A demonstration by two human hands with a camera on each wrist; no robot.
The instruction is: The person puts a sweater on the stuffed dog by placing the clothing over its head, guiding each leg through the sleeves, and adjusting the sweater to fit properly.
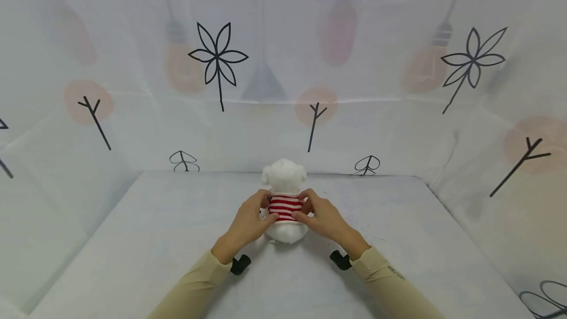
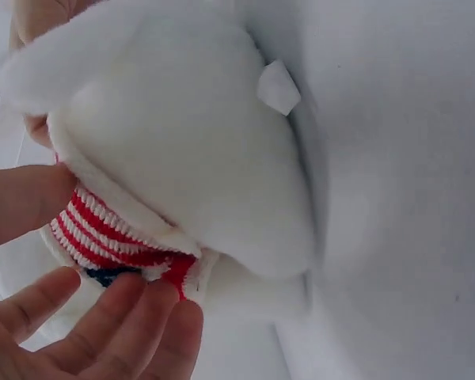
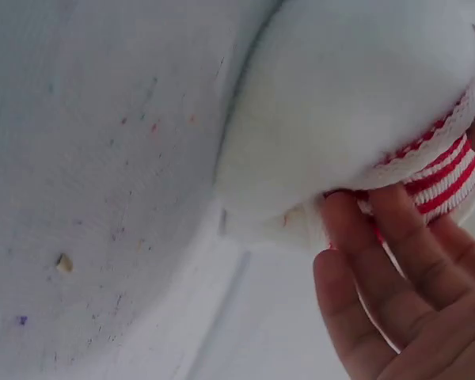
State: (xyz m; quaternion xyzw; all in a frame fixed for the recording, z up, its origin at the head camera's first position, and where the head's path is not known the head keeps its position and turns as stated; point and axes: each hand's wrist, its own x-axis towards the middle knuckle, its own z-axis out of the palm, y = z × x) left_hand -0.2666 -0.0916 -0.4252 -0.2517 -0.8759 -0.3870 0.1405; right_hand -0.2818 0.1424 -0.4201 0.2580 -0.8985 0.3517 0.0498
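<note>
A white plush toy (image 1: 284,177) wearing a red-and-white striped knit sweater (image 1: 285,207) is on the table, its back toward the head camera. My left hand (image 1: 249,219) grips its left side, thumb on the back of the sweater and fingers round the flank. From the other side, my right hand (image 1: 325,218) holds it likewise. A dark blue patch of the knit (image 2: 111,274) shows by the left fingers in the left wrist view. White tag (image 2: 279,88) sticks out near the toy's base. The toy's front is hidden in the head view.
The white table (image 1: 177,240) carries small coloured marks and a tiny beige bit (image 3: 64,263) in the right wrist view. A white printed curtain (image 1: 274,127) encloses the back and sides. Black wrist-camera mounts (image 1: 241,264) sit under both wrists.
</note>
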